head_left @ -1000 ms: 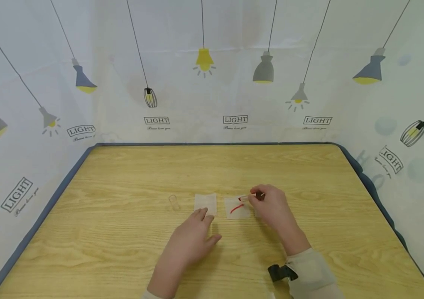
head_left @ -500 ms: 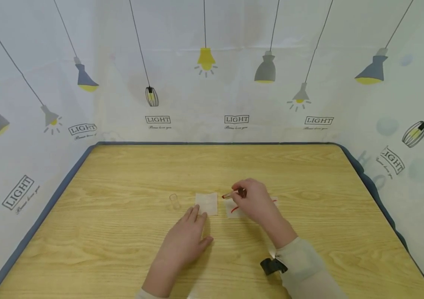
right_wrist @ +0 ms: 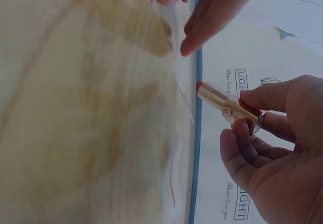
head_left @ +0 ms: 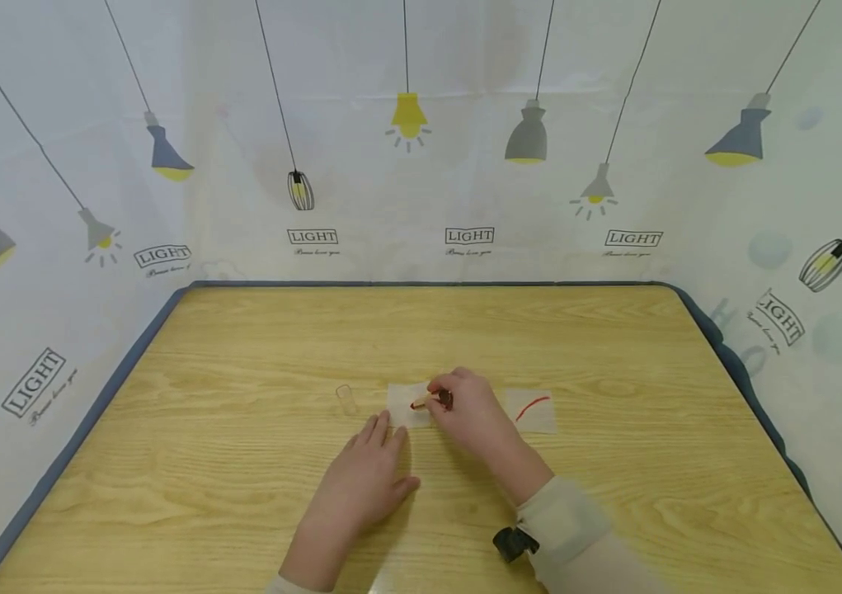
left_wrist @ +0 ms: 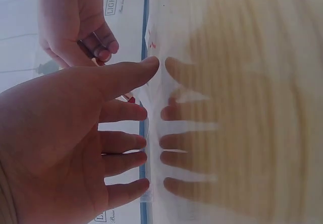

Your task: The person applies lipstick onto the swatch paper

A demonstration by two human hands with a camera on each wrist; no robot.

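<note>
My right hand [head_left: 468, 412] pinches a lipstick [head_left: 425, 402] with a gold tube and red tip, seen closer in the right wrist view as the lipstick [right_wrist: 222, 103] between thumb and fingers. Its tip is over a blank white paper square [head_left: 400, 404]; whether it touches cannot be told. My left hand [head_left: 363, 477] has straight fingers, their tips at the near edge of that square. To the right lies another white square [head_left: 535, 422] bearing a curved red stroke. My right hand hides a third, middle square.
A clear cap-like piece [head_left: 346, 401] lies left of the blank square. The wooden table [head_left: 242, 346] has a blue edge, with a lamp-printed white curtain [head_left: 361, 165] behind and at the sides. A black strap [head_left: 515, 544] hangs by my right sleeve.
My right hand has moved left with the lipstick, from the middle marked square to over the blank one, uncovering the right square's red stroke. My left hand has shifted slightly left.
</note>
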